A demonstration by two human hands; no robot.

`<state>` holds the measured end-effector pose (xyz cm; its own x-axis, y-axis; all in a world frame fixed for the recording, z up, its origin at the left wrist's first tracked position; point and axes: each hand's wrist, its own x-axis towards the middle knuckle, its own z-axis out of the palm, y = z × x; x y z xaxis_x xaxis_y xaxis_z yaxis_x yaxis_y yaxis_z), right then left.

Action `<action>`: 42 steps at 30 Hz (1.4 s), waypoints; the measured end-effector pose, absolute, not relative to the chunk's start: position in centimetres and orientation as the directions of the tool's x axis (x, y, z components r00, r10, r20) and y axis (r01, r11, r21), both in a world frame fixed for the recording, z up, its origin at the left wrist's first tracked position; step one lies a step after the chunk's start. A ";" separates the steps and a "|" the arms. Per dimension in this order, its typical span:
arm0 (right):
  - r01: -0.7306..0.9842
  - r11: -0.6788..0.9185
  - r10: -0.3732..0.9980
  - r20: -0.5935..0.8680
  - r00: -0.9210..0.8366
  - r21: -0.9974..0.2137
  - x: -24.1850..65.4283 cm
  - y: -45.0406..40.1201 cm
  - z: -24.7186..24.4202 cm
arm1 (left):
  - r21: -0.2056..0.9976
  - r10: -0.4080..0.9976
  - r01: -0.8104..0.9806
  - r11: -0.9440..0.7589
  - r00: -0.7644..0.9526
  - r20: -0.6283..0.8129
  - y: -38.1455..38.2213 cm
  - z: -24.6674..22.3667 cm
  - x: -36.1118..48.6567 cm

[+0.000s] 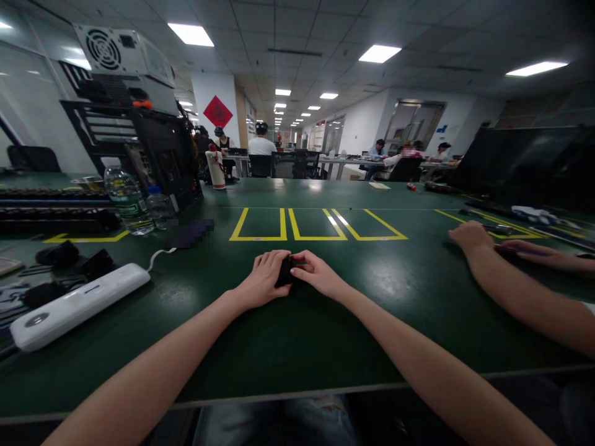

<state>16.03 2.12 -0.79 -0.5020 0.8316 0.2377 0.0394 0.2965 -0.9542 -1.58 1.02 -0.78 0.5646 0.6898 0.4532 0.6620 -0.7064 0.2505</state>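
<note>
1. On the dark green, glossy worktop [325,353], near its front edge, a small black object [284,272] is held between 2 bare hands; its exact shape is hidden by the fingers.
2. At its left side, the object is covered by the left hand [266,275], which is curled partly closed over it, with the fingers on top and the thumb low at the front.
3. From the right, it is gripped by the right hand [313,272], whose thumb and fingertips are bent together at its edge.
4. Beyond the hands, 3 areas are marked out in a row by yellow tape outlines [258,238].
5. To the left, a long white power strip [83,305] is laid at a slant, with black parts [58,254] set beside it.
6. Farther back on that side, a clear plastic bottle with a green label [125,198] is stood next to a smaller blue-capped bottle [159,207], near a black metal computer frame [170,155].
7. At the right, a co-worker's forearm [511,291] is stretched over the worktop, near more taped lines.
8. In the background, several people are seated at other tables [344,161].
</note>
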 end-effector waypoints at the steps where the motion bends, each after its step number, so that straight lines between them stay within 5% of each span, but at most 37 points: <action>1: 0.023 0.302 0.819 0.247 -0.518 -0.953 16.1 2.0 -0.8 | 0.253 0.691 0.662 -0.706 0.565 0.451 1.0 -0.8 -1.6; 25: 0.057 0.320 0.819 0.246 -0.518 -0.946 16.3 2.2 -1.5 | 0.285 0.717 0.674 -0.681 0.538 0.443 1.6 -1.3 -1.6; 34: 0.588 0.410 0.908 0.248 -0.339 -0.697 17.1 2.7 -1.8 | 0.450 0.860 0.734 -0.508 0.411 0.301 3.3 -2.0 -2.6; 42: 0.714 0.360 0.933 0.229 -0.278 -0.601 16.8 2.0 -1.2 | 0.484 0.851 0.700 -0.525 0.420 0.316 3.0 -1.8 -2.7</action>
